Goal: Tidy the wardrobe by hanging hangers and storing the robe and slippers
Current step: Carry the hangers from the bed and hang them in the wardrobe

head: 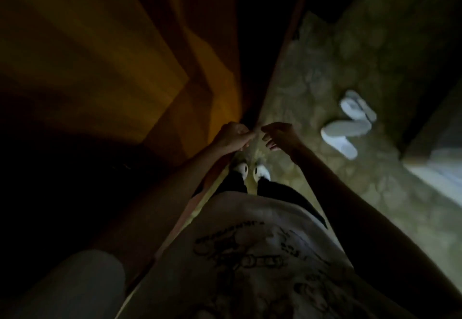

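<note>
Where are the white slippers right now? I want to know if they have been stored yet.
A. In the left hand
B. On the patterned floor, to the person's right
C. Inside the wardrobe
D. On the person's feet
B: the slippers lie on the patterned floor, off to the right of both hands, which hold nothing that shows.

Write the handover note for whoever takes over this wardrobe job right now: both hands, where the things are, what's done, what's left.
Left hand: raised in front of the body by the wooden wardrobe panel, fingers curled; whether it pinches anything is too dark to tell.
Right hand: raised beside it, fingers relaxed, holding nothing.
Slippers: white pair lying on the patterned carpet, to the right and ahead of the person's feet, apart from both hands.
Robe and hangers: not visible in this dim view.
Done: nothing can be confirmed from here.
Left: pick up and store the slippers; check on the robe and hangers.
</note>
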A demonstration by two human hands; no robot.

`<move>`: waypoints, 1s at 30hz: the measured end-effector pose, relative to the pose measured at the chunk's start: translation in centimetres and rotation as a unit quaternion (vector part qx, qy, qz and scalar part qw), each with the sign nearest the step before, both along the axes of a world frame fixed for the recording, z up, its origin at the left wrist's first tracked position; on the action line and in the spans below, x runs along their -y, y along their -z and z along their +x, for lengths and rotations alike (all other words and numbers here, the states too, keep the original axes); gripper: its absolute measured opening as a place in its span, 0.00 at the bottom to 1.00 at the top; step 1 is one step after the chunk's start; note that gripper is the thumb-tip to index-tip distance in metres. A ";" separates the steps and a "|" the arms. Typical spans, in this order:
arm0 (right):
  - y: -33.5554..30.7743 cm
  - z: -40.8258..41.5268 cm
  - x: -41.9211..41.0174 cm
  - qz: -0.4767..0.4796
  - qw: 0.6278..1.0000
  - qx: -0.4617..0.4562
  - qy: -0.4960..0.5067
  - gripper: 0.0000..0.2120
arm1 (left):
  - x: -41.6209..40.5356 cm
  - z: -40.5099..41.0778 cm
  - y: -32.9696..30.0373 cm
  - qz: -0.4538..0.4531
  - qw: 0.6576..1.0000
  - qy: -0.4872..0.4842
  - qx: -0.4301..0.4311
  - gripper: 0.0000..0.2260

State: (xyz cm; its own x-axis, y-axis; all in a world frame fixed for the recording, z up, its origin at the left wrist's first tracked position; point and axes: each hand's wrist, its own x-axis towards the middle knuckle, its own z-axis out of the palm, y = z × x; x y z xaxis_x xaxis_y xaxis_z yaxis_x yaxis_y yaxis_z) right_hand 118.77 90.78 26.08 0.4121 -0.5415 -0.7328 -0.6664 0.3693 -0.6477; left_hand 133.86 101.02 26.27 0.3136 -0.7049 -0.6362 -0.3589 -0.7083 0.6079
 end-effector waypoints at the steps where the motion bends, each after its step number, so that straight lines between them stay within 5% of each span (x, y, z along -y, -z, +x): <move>1: 1.4 -1.4 -0.8 0.008 1.000 -0.019 0.022 0.06 | 0.0 -0.7 0.9 0.030 0.998 0.045 -0.014 0.14; 5: 7.0 -7.7 -5.9 0.048 0.983 -0.104 0.144 0.10 | 0.7 -2.9 5.4 0.118 0.973 0.195 -0.029 0.12; 12: 10.0 -17.6 -18.3 0.152 0.906 -0.171 0.356 0.11 | 1.6 -9.5 9.7 0.203 0.880 0.429 0.014 0.13; 23: 8.4 -27.7 -38.2 0.175 0.765 -0.192 0.590 0.10 | -0.1 -32.1 9.4 0.196 0.695 0.688 0.073 0.11; 30: 8.5 -34.5 -42.4 0.182 0.731 -0.155 0.640 0.11 | -2.8 -46.5 8.0 0.159 0.609 0.769 0.106 0.11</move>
